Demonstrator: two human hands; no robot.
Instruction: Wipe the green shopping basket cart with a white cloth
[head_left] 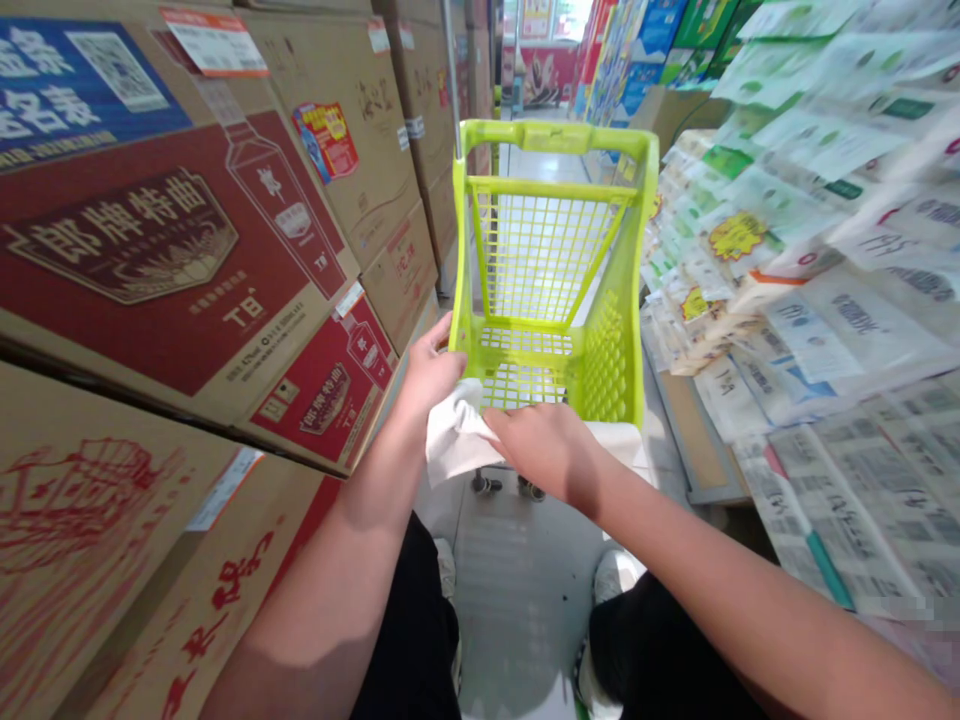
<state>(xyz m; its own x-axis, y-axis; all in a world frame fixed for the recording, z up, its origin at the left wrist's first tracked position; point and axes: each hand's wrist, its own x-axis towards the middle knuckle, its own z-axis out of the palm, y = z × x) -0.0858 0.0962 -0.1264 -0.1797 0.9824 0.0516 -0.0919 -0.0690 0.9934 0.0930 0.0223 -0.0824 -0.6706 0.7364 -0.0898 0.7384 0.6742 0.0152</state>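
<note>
A lime-green plastic shopping cart [555, 140] stands straight in front of me, its grid basket showing no goods inside. My left hand [436, 365] is closed around the cart's near left side, with its fingertips on the outer edge. A crumpled white cloth [459, 440] hangs over the near left end of the cart. My right hand [536, 440] presses down on this cloth at the near edge, fingers bent around it. A pale strip [622, 440] runs along that edge to the right of my hand; whether it is cloth or the cart's bar I cannot tell.
Stacked cardboard cartons [142, 240] wall off the left side. On the right, packs in pale plastic wrapping [795, 250] are piled above a low platform [694, 440]. The tiled floor [517, 590] runs between them, with my shoes [616, 575] near the cart's wheels [487, 485].
</note>
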